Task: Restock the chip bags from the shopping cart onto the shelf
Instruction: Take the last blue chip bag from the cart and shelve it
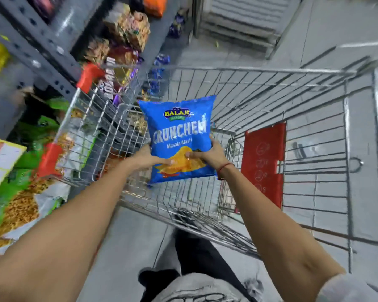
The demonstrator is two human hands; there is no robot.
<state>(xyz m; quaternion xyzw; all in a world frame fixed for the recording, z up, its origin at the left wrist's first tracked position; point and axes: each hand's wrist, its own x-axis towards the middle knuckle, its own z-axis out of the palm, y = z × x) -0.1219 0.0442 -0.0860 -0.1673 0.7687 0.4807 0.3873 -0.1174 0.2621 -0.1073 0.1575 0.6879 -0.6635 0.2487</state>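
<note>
While both hands hold it up over the shopping cart [260,71], the blue chip bag [180,138] is at the carry step: lifted out, not yet shelved. From the head view, the left hand [147,156] and right hand [210,154] clamp the bag's lower half from either side, thumbs pressed on its front, the other fingers hidden behind. The next move calls for a swing left toward the shelf [42,38], into a gap among the packets there. Motion blur smears the shelf stock, so a free slot is hard to pick out; the cart looks empty, though the bag hides part of its floor.
</note>
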